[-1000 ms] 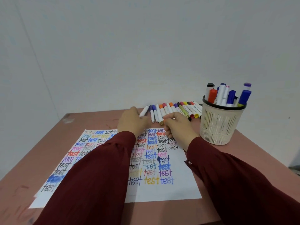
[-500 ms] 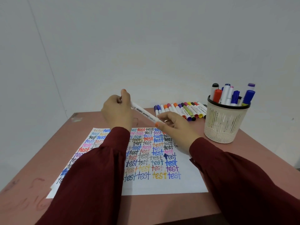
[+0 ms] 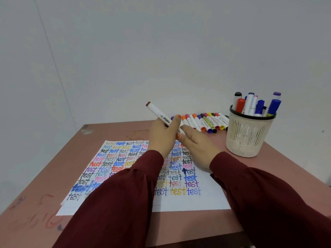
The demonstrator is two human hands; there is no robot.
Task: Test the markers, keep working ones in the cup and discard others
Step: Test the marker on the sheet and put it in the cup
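My left hand (image 3: 161, 136) grips a white marker (image 3: 157, 111) with a brown end, held slanting above the far edge of the test sheet (image 3: 206, 199). The brown end points up and to the left. My right hand (image 3: 197, 145) meets the marker's lower end, which its fingertips pinch; that end is mostly hidden between the two hands. A row of several capped markers (image 3: 206, 122) lies on the table behind my hands. To the right stands the beige mesh cup (image 3: 249, 136) with several markers upright in it.
The sheet, covered with the word "test" in many colours, lies on a reddish-brown table (image 3: 53, 158) that stands against a white wall. My dark red sleeves cover much of the sheet's middle.
My hands picked one marker from the row and lifted it. My left hand slid from the brown end down onto the barrel, close to my right hand.
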